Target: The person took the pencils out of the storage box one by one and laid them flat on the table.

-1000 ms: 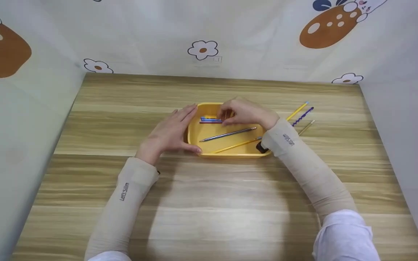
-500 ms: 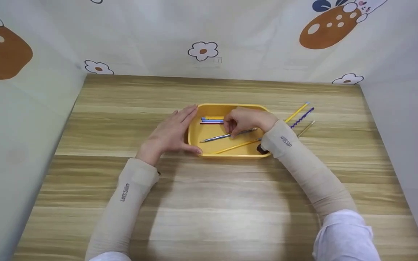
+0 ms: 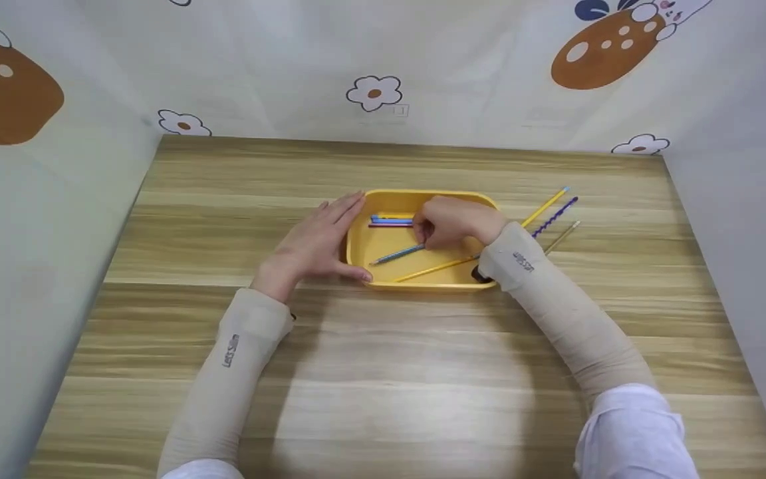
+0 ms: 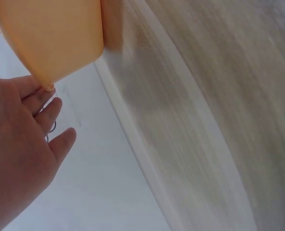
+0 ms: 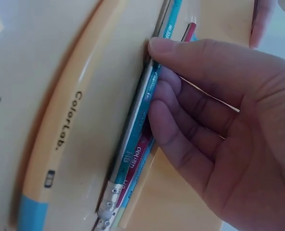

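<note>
"One thing at a time: what's nearest you?"

"The near edge of my yellow tray (image 3: 423, 287). In its near right corner sits a black object (image 3: 481, 275), too covered by my right sleeve (image 3: 569, 319) to name. The cuff could nudge it."

"And past that?"

"A yellow pencil (image 3: 436, 269) lies loose, aslant. Beyond it, around the tray's middle, I pinch a teal pencil (image 3: 396, 255) between the thumb and fingers of my right hand (image 3: 459, 219). Whether it's clear of the floor, I can't tell. Too light a pinch and it may roll away."

"Your left hand (image 3: 310, 239)?"

"Spread straight along the left edge, thumb at the near corner, fingertips at the far one. If it pushes unevenly, the tray may skid."

"Farther off?"

"A row of pencils (image 3: 391, 221) by the far edge, partly behind my right hand; a careless knuckle could scatter it. Outside the right edge, three pencils (image 3: 554, 217) fan across the tabletop (image 3: 423, 159); a low wrist could sweep them."
</note>
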{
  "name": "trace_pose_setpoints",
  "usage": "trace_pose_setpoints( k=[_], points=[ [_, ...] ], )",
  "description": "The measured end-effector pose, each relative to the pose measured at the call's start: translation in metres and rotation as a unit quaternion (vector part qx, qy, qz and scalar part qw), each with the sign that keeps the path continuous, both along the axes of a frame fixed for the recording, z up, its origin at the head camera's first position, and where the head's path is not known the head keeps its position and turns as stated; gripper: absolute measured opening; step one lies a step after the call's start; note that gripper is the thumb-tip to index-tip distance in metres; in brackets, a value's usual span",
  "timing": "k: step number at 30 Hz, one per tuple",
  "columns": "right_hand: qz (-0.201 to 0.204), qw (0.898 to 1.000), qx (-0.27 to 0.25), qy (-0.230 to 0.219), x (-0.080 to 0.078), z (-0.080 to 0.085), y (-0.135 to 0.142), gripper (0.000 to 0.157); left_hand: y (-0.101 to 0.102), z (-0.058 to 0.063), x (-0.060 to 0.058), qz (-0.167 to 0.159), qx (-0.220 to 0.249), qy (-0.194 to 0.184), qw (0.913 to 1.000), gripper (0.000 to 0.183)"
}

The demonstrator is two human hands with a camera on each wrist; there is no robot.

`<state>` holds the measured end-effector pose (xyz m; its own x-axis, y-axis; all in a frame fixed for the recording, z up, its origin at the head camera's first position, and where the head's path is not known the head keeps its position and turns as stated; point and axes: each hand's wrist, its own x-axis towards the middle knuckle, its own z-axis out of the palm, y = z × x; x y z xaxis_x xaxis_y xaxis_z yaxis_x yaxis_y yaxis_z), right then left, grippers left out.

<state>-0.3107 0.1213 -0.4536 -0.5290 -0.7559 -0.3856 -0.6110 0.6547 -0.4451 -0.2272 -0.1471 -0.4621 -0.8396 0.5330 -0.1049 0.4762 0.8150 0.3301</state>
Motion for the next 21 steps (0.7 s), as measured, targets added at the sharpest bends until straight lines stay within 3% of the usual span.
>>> trace_pose_setpoints(
  k=[11, 21],
  points=[
    [-0.018, 0.993, -0.075, -0.088, -0.005, 0.008, 0.008, 0.007, 0.000, 0.000, 0.001, 0.011, 0.005, -0.014, 0.9998, 0.131],
    [-0.032, 0.990, -0.107, -0.090, -0.006, 0.023, 0.015, 0.010, 0.001, 0.000, 0.001, 0.017, 0.008, -0.018, 0.9997, 0.131]
  ],
)
